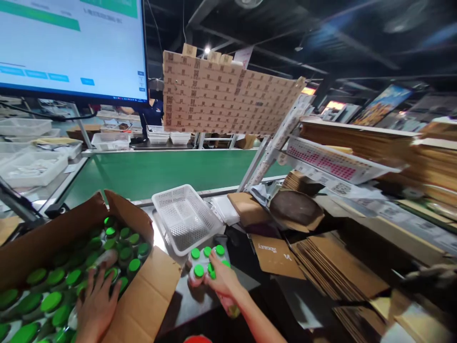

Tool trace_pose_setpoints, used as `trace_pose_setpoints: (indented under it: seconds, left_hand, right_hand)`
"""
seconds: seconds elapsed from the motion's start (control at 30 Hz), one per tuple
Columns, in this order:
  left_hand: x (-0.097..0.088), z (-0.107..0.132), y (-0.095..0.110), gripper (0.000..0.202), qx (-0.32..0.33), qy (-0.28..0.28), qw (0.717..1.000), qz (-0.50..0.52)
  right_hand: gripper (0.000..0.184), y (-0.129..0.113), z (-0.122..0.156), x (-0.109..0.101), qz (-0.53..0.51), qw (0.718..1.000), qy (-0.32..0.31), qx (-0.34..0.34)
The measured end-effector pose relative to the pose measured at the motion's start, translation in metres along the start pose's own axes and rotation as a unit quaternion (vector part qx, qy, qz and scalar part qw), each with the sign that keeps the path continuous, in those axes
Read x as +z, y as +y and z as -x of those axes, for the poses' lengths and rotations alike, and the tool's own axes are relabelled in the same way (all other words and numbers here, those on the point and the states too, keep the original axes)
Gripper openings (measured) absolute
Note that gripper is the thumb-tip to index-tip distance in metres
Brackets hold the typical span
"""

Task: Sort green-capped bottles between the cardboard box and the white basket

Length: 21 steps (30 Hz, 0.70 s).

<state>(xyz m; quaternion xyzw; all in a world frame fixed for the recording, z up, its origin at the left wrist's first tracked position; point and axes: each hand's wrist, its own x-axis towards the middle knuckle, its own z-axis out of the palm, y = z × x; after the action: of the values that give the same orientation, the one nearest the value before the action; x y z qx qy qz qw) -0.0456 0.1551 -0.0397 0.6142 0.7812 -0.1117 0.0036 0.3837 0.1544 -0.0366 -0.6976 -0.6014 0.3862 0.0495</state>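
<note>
At lower left our open left hand point(95, 305) rests on green-capped bottles point(53, 301) inside the carton point(143, 305), while at centre our right hand point(222, 278) grips a bottle cluster point(204, 262) beside the white basket point(185, 216).

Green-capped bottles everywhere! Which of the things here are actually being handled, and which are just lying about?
Being handled:
- left hand reaching into the open carton of green-capped bottles
- right hand resting on a small cluster of bottles on the bench

Lying about:
- white basket
- flat cardboard sheets
- monitor
- green conveyor belt
- stacked boxes
</note>
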Motion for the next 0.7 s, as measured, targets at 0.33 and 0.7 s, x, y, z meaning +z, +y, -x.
trace_pose_setpoints:
  seconds: [0.33,0.7]
  left_hand:
    - [-0.005,-0.001,0.001,0.049,0.000,-0.029,1.000,0.004]
    - [-0.016,0.001,0.006,0.041,0.017,0.017,0.995,0.097]
  right_hand:
    - [0.106,-0.014,0.000,0.001,0.053,0.998,-0.005,-0.030]
    - [0.109,0.034,-0.047,0.106,0.135,0.985,0.024,-0.107]
